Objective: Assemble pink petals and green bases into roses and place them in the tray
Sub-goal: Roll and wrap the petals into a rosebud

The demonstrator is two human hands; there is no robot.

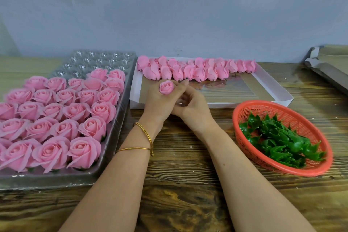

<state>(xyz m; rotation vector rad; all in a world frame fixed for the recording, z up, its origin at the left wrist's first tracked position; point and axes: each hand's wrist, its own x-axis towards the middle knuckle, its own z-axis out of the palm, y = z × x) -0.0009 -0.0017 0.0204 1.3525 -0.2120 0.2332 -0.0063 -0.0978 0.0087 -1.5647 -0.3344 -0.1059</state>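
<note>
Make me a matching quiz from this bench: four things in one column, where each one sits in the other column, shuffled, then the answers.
Things:
1. finished roses
2. loose buds
3. green bases
4. single bud

Places:
A. basket
B. left hand
C. clear tray
D. white box

Pairs: 1-C, 2-D, 3-A, 4-B
</note>
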